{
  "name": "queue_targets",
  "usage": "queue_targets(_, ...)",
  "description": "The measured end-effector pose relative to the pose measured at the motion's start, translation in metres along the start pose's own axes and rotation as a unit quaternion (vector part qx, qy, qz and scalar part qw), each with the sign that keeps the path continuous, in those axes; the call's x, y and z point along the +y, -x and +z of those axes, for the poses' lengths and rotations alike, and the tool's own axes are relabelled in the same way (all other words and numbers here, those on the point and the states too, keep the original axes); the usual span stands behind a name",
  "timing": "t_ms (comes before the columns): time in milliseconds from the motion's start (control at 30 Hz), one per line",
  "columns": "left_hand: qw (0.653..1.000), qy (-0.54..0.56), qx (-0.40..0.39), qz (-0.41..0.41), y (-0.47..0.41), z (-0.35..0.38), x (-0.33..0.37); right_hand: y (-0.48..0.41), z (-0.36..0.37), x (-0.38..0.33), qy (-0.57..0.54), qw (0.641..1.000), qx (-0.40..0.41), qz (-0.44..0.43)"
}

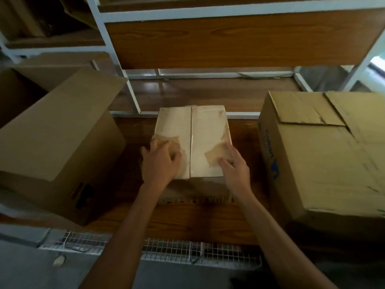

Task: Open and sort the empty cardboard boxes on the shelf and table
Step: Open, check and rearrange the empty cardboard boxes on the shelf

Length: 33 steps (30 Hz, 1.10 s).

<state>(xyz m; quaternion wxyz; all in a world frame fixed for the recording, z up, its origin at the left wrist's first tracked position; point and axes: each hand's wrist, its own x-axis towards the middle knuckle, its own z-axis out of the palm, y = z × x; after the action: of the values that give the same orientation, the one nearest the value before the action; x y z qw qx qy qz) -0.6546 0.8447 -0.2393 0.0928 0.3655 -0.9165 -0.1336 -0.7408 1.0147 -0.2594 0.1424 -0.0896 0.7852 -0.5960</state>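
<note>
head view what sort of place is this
Probably a storeroom: white-framed shelving behind a wooden table, and a small pale box between a left carton and a right carton.

— Dim here?
— Yes, warm and murky; daylight glows only far right of the pale box (205,138).
— Sharp?
— Soft throughout, edges smeared, shelf frame (131,94) bowed behind it.
</note>
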Motion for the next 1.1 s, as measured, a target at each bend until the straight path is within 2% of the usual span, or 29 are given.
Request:
queue_targets(333,0.994,0.068,-0.018,0.084,0.021,-0.013,-0.030,0.051,0.000,0.010,0.001,0.999,0.030,-0.014)
queue_targets(500,0.983,0.158,-0.079,0.047,0.008,-0.011,-0.029,0.035,-0.007,-0.001,0.014,0.999,0.036,0.023)
queue_targets(567,0.967,0.226,-0.120,-0.014,-0.007,-0.015,-0.026,0.023,-0.011,-0.007,0.008,0.998,0.041,0.036)
queue_targets(633,0.935,0.312,-0.146,-0.084,-0.029,-0.021,-0.026,0.006,-0.013,-0.017,-0.004,0.997,0.042,0.058)
queue_targets(767,0.823,0.505,-0.216,-0.148,-0.078,-0.022,-0.029,-0.034,-0.013,-0.033,-0.024,0.993,0.016,0.116)
queue_targets(833,0.798,0.530,-0.204,-0.199,-0.101,-0.010,-0.035,-0.050,-0.012,-0.037,-0.070,0.988,-0.033,0.133)
queue_targets(900,0.793,0.522,-0.201,-0.240,-0.115,-0.005,-0.036,-0.062,-0.010,-0.037,-0.093,0.984,-0.057,0.143)
queue_targets(1000,0.819,0.487,-0.190,-0.236,-0.108,-0.010,-0.028,-0.077,-0.007,-0.031,-0.083,0.983,-0.066,0.150)
queue_targets(1100,0.804,0.520,-0.189,-0.219,-0.104,-0.007,-0.019,-0.082,-0.007,-0.030,-0.089,0.985,-0.063,0.137)
